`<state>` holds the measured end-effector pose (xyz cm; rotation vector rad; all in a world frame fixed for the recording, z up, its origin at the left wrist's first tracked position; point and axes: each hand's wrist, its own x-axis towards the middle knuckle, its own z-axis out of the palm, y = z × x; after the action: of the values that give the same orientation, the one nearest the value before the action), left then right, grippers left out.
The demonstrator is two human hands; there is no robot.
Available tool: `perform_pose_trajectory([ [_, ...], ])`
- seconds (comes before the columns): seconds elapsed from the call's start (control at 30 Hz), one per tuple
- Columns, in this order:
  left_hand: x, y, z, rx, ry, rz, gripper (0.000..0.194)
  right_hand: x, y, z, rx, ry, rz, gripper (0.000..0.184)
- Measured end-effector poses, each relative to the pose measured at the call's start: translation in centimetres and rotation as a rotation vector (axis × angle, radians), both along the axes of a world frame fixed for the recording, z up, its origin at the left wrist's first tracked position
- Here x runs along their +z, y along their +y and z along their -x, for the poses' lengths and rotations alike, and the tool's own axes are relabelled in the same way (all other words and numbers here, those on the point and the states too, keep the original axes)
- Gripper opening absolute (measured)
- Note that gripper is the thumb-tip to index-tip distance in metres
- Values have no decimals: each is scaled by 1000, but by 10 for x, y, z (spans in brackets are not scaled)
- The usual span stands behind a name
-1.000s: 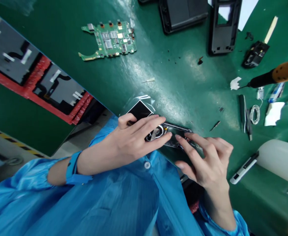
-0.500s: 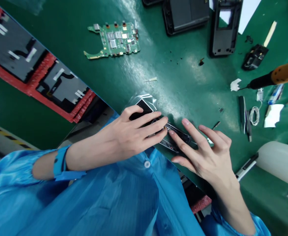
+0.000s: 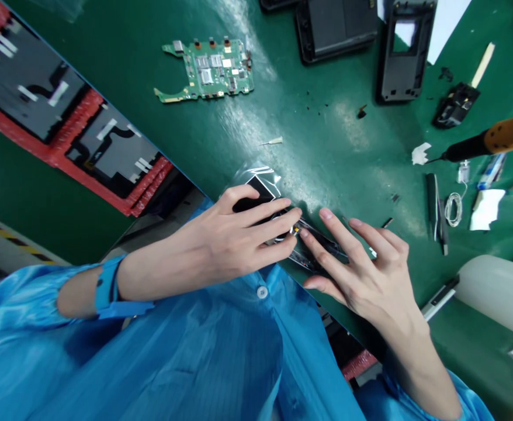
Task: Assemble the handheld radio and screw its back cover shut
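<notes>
A black handheld device housing [image 3: 311,237] lies at the table's near edge, with a dark screen panel [image 3: 260,188] and clear film [image 3: 256,169] at its left end. My left hand [image 3: 239,234] holds the housing from above, fingers bent across it; the thumb is hidden. My right hand [image 3: 366,269] is open with spread fingers. Its index fingertip touches or nearly touches a small gold-coloured part inside the housing, close to my left fingertips. Much of the housing is covered by both hands.
A green circuit board [image 3: 215,70], black casings [image 3: 408,52] and a dispensing needle [image 3: 271,141] lie beyond my hands. At right are an orange-handled screwdriver [image 3: 497,137], tweezers [image 3: 436,210] and a coiled wire [image 3: 453,209]. Red-edged trays [image 3: 55,149] stand left of the table.
My right fingers have shifted slightly left, and the gold-coloured part shows more clearly between the hands. My left hand keeps its hold. The whole view has moved a little.
</notes>
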<state>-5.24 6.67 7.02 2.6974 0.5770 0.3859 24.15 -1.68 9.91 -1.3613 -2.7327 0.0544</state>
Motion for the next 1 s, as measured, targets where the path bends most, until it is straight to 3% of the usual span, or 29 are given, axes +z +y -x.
perform_pose_trajectory([
  [0.33, 1, 5, 0, -21, 20, -42, 35, 5, 13, -3, 9, 65, 43, 53],
  [0.47, -2, 5, 1, -14, 6, -21, 39, 9, 16, -4, 101, -76, -18, 62],
  [0.67, -5, 5, 2, 1, -11, 20, 44, 3, 12, -8, 168, -77, -10, 80],
  [1.0, -4, 5, 4, 9, 44, 111, 50, 0, 11, 5, 211, 0, -27, 77],
])
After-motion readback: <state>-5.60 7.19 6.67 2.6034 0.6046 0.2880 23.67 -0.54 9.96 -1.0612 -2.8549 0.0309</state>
